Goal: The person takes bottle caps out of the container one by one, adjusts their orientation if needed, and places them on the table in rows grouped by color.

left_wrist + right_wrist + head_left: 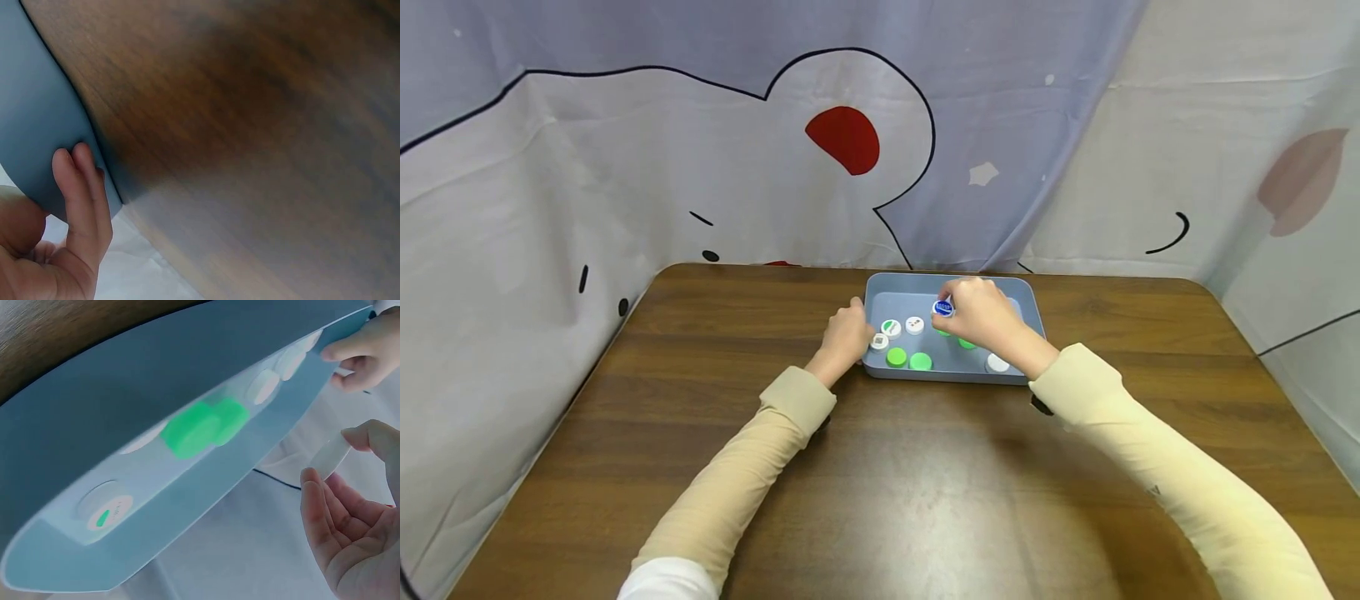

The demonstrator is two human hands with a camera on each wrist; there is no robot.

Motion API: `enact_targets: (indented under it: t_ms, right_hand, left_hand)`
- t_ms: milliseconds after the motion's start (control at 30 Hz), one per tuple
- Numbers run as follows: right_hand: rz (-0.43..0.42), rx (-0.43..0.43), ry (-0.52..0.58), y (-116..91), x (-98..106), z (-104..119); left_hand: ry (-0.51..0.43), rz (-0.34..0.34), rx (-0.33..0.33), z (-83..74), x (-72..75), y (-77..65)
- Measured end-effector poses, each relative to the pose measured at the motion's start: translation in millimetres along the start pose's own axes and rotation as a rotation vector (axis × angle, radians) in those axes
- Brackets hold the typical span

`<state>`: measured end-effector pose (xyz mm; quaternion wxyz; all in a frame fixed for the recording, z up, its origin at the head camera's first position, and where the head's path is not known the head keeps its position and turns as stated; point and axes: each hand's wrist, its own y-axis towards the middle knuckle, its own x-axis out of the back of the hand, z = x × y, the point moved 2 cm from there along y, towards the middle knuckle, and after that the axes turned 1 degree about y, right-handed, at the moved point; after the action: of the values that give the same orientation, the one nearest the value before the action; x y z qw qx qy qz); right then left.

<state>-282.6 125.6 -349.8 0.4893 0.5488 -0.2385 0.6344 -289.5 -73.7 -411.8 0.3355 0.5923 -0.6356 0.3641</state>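
While the left grip [847, 332] apparently holds the tray [955, 377], the right grip [981, 310] pinches a blue-topped cap [943, 308].

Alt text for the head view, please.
A person's right hand pinches a blue-and-white cap over a gray-blue tray, while the left hand grips the tray's left edge. Green caps and white caps lie inside; the tray sits on a wooden table.

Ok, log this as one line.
left hand: grips tray | right hand: pinches blue-faced cap | in tray: green caps, white caps
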Motion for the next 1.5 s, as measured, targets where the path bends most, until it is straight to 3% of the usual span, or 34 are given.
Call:
enact_targets:
  t_ms: [1067, 1500]
  right_hand:
    - [-0.074, 0.242, 0.01, -26.3, -3.8, 61.2]
    - [-0.006, 0.286, -0.016, -31.6, -18.4, 76.5]
  left_hand:
    - [0.028, -0.022, -0.016, 1.2, -1.5, 1.5]
    - [0.055, -0.023, -0.013, -0.2, -3.1, 2.2]
